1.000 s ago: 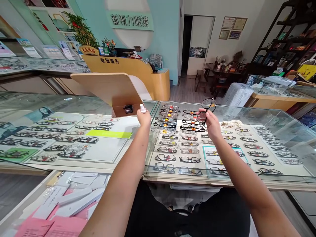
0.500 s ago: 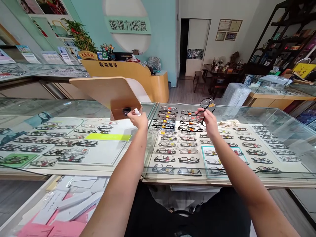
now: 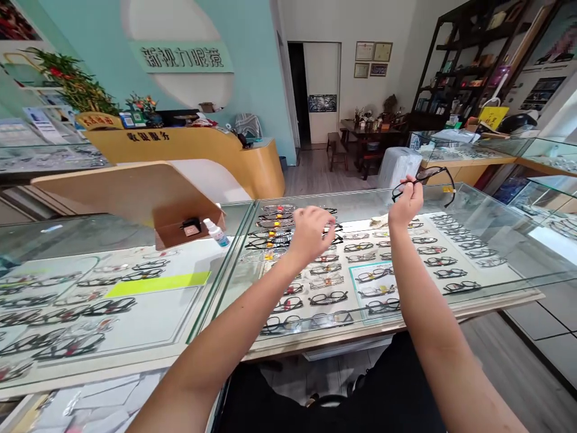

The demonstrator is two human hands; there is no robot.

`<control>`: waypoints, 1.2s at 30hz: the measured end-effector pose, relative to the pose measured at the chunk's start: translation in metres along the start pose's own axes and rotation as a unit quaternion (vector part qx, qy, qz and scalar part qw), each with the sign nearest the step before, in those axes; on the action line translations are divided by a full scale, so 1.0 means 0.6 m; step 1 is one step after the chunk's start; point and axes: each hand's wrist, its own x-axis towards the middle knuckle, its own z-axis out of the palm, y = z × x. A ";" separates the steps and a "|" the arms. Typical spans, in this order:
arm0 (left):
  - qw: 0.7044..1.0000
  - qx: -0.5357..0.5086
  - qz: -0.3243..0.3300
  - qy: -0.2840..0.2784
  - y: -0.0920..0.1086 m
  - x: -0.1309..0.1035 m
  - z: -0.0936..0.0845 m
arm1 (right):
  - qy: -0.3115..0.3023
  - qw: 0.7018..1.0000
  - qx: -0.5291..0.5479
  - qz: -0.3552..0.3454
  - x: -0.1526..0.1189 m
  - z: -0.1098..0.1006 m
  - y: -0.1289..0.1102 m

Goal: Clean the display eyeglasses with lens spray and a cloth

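My right hand (image 3: 407,201) is raised over the glass counter, its fingers closed on a pair of black-framed glasses (image 3: 433,174) with a small yellow tag. Curved and apart, the fingers of my left hand (image 3: 312,233) hang above the rows of spectacle frames and hold nothing. Part of those frames is hidden behind that hand. A small white spray bottle (image 3: 217,233) with a blue label stands on the counter to the left, beside the base of a wood-backed tabletop mirror (image 3: 121,192). On that base sits a small black object (image 3: 190,226).
Glass display cases (image 3: 315,337) filled with glasses stretch across in front of me. A crumpled cloth (image 3: 379,221) lies near the right hand. Below left is an open drawer of papers (image 3: 103,400). A wooden cashier desk (image 3: 180,144) and a wrapped suitcase (image 3: 399,167) stand beyond.
My left hand has let go of the spray bottle and moved right, over the frames. My right hand has shifted right with the black glasses, which have turned. The view has swung right.
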 end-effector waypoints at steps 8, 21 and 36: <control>0.973 0.005 -0.003 -0.233 0.118 0.155 0.178 | 0.037 0.997 -0.057 -0.037 -0.007 0.004 -0.001; 0.931 -0.200 -0.174 -0.253 0.108 0.171 0.196 | 0.002 0.995 -0.073 -0.065 -0.022 0.012 -0.016; 0.701 -0.627 -0.302 -0.155 -0.065 -0.027 -0.122 | -0.366 0.900 0.207 0.117 -0.102 0.028 -0.139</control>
